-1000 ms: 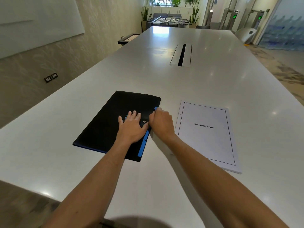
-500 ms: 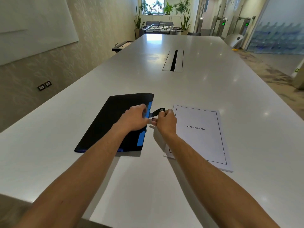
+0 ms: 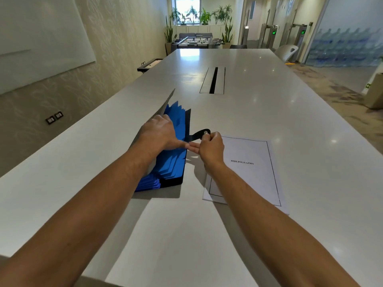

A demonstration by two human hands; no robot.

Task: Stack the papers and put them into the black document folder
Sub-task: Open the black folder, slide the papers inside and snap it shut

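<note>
The black document folder (image 3: pixel 175 181) lies on the white table (image 3: pixel 269 112) and stands open, its blue accordion pockets (image 3: pixel 176 160) fanned out. My left hand (image 3: pixel 158 135) holds the raised front cover, tilted up and to the left. My right hand (image 3: pixel 211 149) pinches the folder's black snap tab (image 3: pixel 199 134) at its right edge. The stack of papers (image 3: pixel 252 175), with a top sheet reading BIBLIOGRAPHY, lies flat just right of the folder, partly under my right wrist.
A recessed cable slot (image 3: pixel 213 79) sits in the table's middle, farther away. The wall runs along the left. A foosball table (image 3: pixel 196 41) and plants stand beyond the far end. A white chair (image 3: pixel 287 52) is at the far right.
The folder went from shut and flat to open: my right hand undid and pulled the snap tab to the right, and my left hand lifted the cover, exposing the blue pockets.
</note>
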